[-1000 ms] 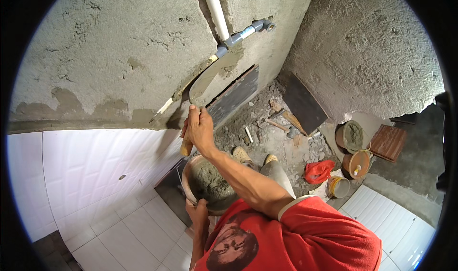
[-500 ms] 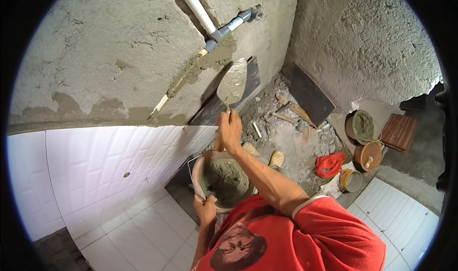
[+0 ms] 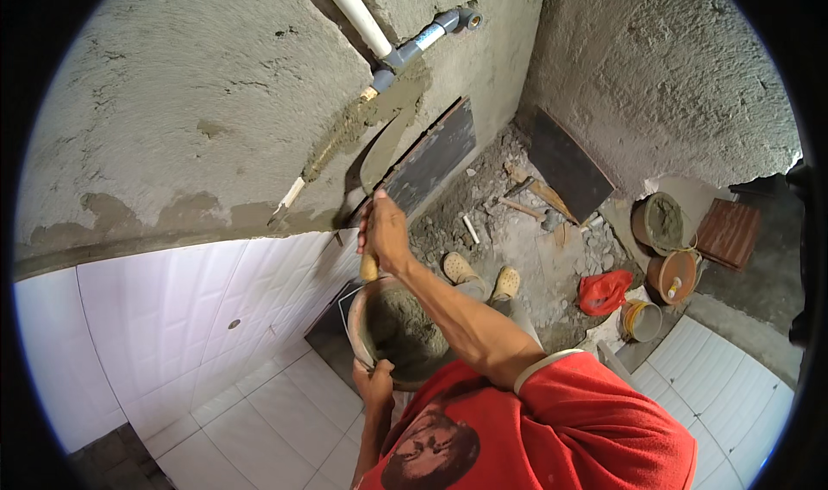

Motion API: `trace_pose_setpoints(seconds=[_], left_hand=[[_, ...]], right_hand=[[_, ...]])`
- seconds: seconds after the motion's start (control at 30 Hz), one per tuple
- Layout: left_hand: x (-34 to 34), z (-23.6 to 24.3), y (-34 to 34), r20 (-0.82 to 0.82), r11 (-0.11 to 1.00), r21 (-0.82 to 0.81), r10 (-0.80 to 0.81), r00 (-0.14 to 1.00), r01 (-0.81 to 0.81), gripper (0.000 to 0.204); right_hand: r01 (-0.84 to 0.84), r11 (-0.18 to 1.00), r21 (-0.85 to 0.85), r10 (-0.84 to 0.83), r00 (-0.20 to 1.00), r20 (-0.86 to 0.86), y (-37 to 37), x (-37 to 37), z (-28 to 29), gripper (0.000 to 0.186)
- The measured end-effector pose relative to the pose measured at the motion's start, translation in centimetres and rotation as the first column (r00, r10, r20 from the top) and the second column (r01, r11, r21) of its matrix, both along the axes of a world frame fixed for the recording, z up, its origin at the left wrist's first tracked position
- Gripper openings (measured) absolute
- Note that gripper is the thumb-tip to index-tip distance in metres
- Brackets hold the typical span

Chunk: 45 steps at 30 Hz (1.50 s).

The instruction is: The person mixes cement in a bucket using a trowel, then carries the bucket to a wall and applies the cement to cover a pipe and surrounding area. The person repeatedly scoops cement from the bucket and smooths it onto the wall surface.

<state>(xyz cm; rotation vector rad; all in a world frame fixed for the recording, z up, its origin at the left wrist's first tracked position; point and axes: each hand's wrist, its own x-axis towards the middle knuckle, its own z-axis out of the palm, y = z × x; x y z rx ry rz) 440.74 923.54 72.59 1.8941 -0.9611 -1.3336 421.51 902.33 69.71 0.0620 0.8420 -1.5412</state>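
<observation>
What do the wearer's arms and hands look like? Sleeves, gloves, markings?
Right hand and left hand: bare, no gloves. Right forearm uncovered, no watch visible. Right sleeve: short, red, pale trim. Left sleeve can't be made out.

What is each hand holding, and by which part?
The right hand holds the trowel by its handle; the left hand grips the bucket by its rim.

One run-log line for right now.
left hand: grip on bucket rim | right hand: grip on trowel | trowel: blade by wall, contact unclear | bucket: mortar inside | grey pipe fittings: exposed
</observation>
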Motion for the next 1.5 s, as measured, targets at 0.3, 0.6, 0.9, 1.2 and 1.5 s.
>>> trace_pose_setpoints(seconds=[0.3,0.6,0.9,1.2,1.5], left_hand=[[0.3,0.4,-3.2,-0.035,0.998,-0.008,-0.060,0.998,0.059,0.049],[1.7,-0.2,-4.7,-0.019,1.000,0.001,-0.025,1.000,0.025,0.046],[-0.2,0.9,-4.6,0.025,0.995,0.060,-0.080,0.997,0.078,0.048],[-4.4,1.0,-1.9,0.002,0.985,-0.061,-0.163,0.987,0.163,0.045],[-8.9,-0.8,2.0,-0.020,0.973,-0.139,-0.186,0.982,0.182,0.038]], right_hand=[[-0.054,0.999,0.003,0.053,0.995,0.084,3.8,1.2,0.5,0.045],[0.091,0.994,-0.057,-0.082,0.986,0.144,-2.5,-0.3,2.7,0.047],[-0.080,0.994,-0.070,0.066,0.980,-0.186,4.1,4.1,4.3,0.041],[-0.565,0.698,0.440,0.424,-0.169,-0.890,21.0,-16.3,0.5,0.031],[-0.429,0.609,0.668,0.167,-0.753,-0.636,24.7,-17.5,-0.7,0.032]])
